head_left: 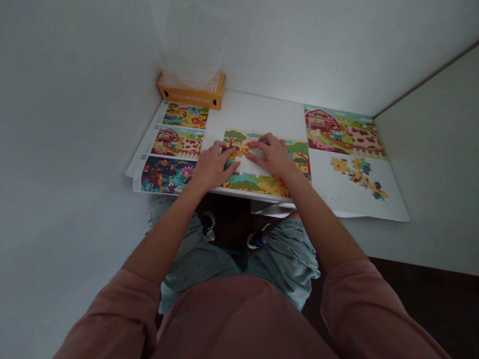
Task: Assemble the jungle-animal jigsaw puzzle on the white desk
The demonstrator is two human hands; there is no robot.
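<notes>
A partly assembled jigsaw puzzle (243, 184) with green trees and a yellow border lies at the front middle of the white table, a white gap showing in its centre. My left hand (213, 165) rests at the puzzle's left side, fingers apart, fingertips near an orange part of the picture. From the right, my right hand (274, 156) reaches over the puzzle; its thumb and forefinger are spread at the orange part, and no piece shows clearly between them.
An orange box (191, 96) with clear plastic stands at the back left. Before it lies a sheet of three pictures (178, 142). A farm picture (343, 133) lies at the back right, with loose puzzle pieces (360, 178) in front of it. Walls border the table.
</notes>
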